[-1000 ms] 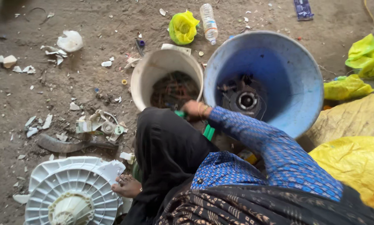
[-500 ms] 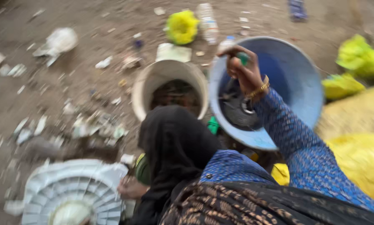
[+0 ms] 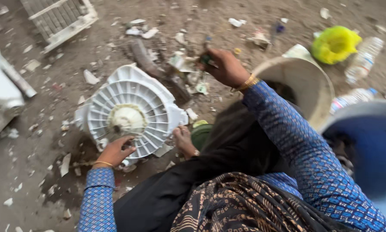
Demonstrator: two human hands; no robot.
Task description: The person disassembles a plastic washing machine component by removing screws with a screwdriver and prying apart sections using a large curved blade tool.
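Left hand point(image 3: 115, 151) down on the near rim of the white ribbed disc point(image 3: 128, 114), fingers point(image 3: 125, 145) curled over its edge and clenched on it. Right hand point(image 3: 225, 66) lifted well above the dirt floor point(image 3: 38, 180), beyond the disc, fingers closed round a small green-handled tool point(image 3: 206, 58); tip blurred, so cannot tell what kind of tool. Third hand point(image 3: 183, 139), seemingly another person's, touching the disc's right edge from under black cloth.

Disc flat on the floor, ribs up, between the two blue sleeves, cream hub point(image 3: 123, 120) in its middle.

Judging by how things lie: little of the stripping done on this piece. Looks whole, ribs unbroken, hub still seated, no part visibly lifted out. Tool held apart from it, not engaged with anything. Seems steadied and ready rather than opened.

Round about, signs of other pieces already broken down: white shards and scraps scattered over the floor, a heap of mixed bits just beyond the disc. Cream bucket point(image 3: 307, 81) to the right, with dark contents barely visible inside; blue tub point(image 3: 369, 146) just beside it, contents hidden by blur. Farther off, a yellow-green bag point(image 3: 335, 43), a plastic bottle point(image 3: 365, 58) and a white grille point(image 3: 59, 17).
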